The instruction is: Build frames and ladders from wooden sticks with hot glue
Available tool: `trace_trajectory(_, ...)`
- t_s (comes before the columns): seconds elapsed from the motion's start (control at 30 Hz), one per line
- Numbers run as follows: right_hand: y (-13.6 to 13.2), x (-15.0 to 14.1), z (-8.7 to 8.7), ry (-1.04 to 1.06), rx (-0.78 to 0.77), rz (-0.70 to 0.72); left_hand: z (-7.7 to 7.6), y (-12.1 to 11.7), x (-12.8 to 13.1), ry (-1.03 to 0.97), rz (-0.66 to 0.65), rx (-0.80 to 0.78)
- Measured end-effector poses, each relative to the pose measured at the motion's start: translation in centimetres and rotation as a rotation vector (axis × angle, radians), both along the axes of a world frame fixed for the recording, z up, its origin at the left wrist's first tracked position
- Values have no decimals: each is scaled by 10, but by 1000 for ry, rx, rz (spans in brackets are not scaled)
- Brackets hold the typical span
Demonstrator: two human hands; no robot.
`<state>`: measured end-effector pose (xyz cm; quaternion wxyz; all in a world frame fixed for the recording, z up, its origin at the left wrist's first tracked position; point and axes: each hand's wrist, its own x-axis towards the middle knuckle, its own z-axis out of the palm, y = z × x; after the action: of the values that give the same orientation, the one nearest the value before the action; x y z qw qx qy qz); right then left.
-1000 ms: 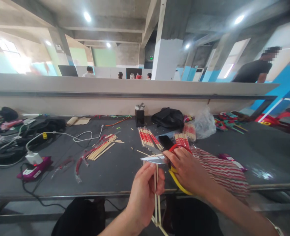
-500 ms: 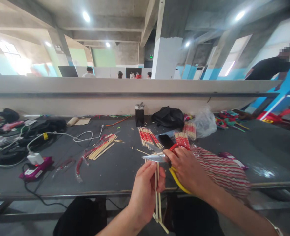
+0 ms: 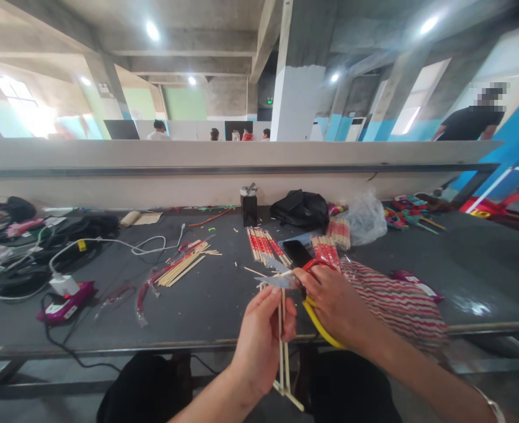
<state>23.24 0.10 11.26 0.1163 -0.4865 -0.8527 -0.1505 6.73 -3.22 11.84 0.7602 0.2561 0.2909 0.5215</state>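
Note:
My left hand (image 3: 268, 323) is closed round a frame of thin wooden sticks (image 3: 284, 364), probably chopsticks, which hangs down below the fist to a joined corner. In my right hand (image 3: 330, 296) is a pair of scissors (image 3: 279, 283) with red and yellow handles. Its blades are parted and point left, just above my left thumb, with a pale stick end between them near the pivot. Behind the blades lie wrapped chopsticks (image 3: 270, 247) in red-printed sleeves and a black phone (image 3: 297, 252). Loose bare chopsticks (image 3: 184, 264) lie in a pile to the left.
A purple power strip (image 3: 68, 302) with a white charger and cable lies on the left. A dark box (image 3: 249, 208), a black bag (image 3: 301, 210) and a clear plastic bag (image 3: 367, 217) stand at the back. Striped cloth (image 3: 396, 299) lies right. A person (image 3: 471, 122) stands beyond the partition.
The scissor blades have spread a little wider above my left hand. Both hands stay almost in place. The person in the background has shifted right and then partly back.

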Motion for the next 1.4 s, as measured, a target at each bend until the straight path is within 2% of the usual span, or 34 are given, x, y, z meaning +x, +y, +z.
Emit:
trace_trajectory(0.4,8,0,0,-55,26,14,5,4,1,27,-6,15)
trace_trajectory(0.57,13,0,-5,-9,26,12,3,5,0,8,-2,22)
trace_trajectory(0.9,17,-4,-2,26,-49,-1,0,11,-2,7,21,35)
trace_trajectory(1.1,22,-2,-8,15,-6,22,-4,15,-4,-1,26,35)
trace_trajectory(1.3,27,-1,-12,81,32,146,-4,19,-5,-9,36,65)
trace_trajectory(1.4,26,0,-10,226,47,128,-2,18,-7,-13,27,72)
